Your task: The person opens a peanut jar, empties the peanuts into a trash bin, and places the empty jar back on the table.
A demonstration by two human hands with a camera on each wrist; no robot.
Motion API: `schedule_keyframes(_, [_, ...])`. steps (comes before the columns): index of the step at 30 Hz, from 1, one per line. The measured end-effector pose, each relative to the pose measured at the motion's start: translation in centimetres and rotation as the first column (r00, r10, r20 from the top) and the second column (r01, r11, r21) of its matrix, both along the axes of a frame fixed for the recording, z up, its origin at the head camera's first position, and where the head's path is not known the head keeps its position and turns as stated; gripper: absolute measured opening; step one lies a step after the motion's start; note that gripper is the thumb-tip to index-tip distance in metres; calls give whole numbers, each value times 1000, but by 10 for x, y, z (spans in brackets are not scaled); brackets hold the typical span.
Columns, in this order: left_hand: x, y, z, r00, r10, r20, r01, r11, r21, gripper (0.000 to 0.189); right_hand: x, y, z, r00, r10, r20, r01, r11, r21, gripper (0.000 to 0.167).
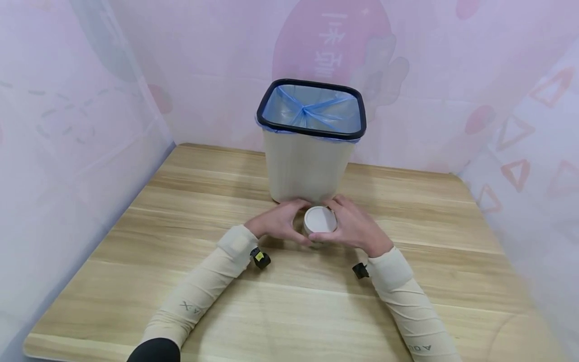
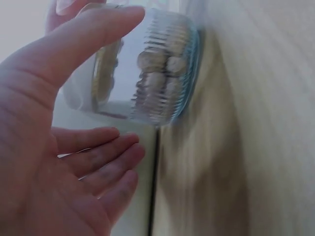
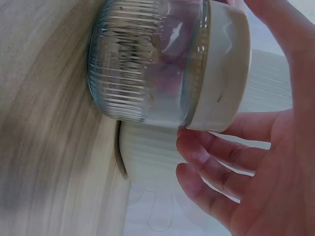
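Reaching in from both sides, a person's two bare hands frame a small clear glass jar [image 3: 130, 64] with a white lid [image 1: 320, 219]. The jar stands upright on a wood-grain table [image 1: 271, 311], just in front of a cream bin [image 1: 307, 163] with a black rim [image 1: 312, 131] and a blue liner [image 1: 304, 108]; whether jar and bin touch cannot be told. Through the glass, ribbed low down, lumpy brownish pieces [image 2: 157, 73] show. The right hand [image 1: 355, 226] holds the jar near its top, thumb at the front of the lid and fingers curved round to the far side. The left hand [image 1: 281, 221] is spread in a loose arc, its fingers extended and a gap between palm and jar; its thumb reaches to the front, but whether the tip touches the glass is unclear. For a secure hold, the left fingers would probably do best to close in on the glass wall opposite the right hand, with even pressure from both sides. Gripping the body below the lid seems safer than relying on the lid, which might turn. Smooth glass could slip, so a gentle, level squeeze looks wise, knuckles clear of the bin.
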State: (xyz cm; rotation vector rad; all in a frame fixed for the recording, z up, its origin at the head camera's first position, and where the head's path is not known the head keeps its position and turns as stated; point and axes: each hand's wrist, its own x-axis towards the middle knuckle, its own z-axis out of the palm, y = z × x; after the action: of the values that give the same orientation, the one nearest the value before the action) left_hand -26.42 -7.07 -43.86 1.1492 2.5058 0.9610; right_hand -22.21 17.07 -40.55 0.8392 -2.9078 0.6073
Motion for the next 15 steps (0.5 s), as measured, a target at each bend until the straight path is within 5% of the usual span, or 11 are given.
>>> schedule_keyframes(15, [-2, 13, -22, 999, -17, 44, 12, 993, 114, 92, 0, -3, -4, 997, 48, -66, -49, 999, -15, 96])
